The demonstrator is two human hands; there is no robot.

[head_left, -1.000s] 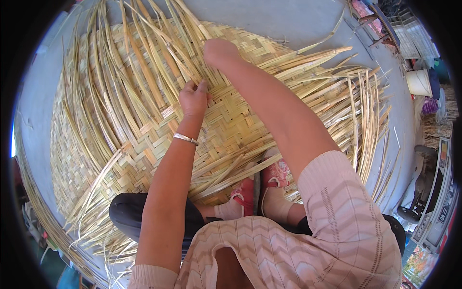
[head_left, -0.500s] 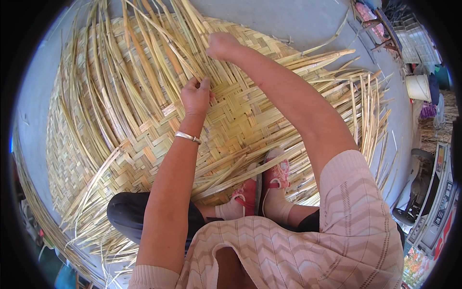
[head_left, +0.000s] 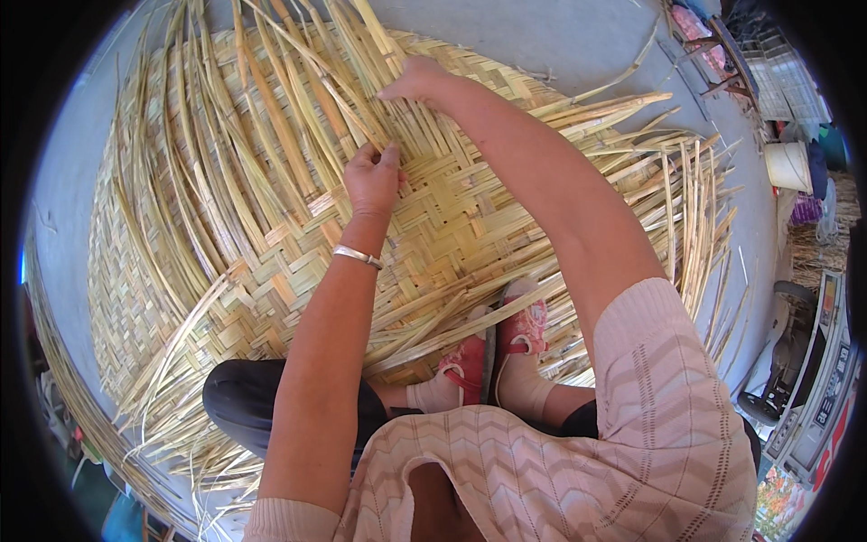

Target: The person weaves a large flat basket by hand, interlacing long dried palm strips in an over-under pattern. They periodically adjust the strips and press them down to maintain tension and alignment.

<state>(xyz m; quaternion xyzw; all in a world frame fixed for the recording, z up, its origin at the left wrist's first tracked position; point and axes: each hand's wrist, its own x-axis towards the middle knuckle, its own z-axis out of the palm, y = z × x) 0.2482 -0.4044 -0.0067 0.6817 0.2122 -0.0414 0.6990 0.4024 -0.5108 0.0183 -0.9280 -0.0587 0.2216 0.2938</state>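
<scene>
A large mat (head_left: 257, 307) of flat yellow reed strips, woven in a zigzag pattern, is spread on the floor before me. Long loose strips (head_left: 203, 135) fan out from its weave toward the far edge. My left hand (head_left: 373, 181), with a silver bangle at the wrist, is closed low over the strips where they meet the woven part. Farther off and slightly right, my right hand (head_left: 417, 81) is closed at a pale, wider reed strip (head_left: 375, 32); its fingertips are partly hidden.
My feet in red shoes (head_left: 465, 366) rest on the near part of the mat. More loose strips (head_left: 691, 203) stick out along the right side. Beyond them stand a white bucket (head_left: 787, 166), a wooden rack (head_left: 722, 54) and a vehicle-like thing with a black wheel (head_left: 768, 402).
My right hand has shifted slightly left, its fingers now pointing more leftward, and the pale wide strip beside it shows more. My left hand has barely moved.
</scene>
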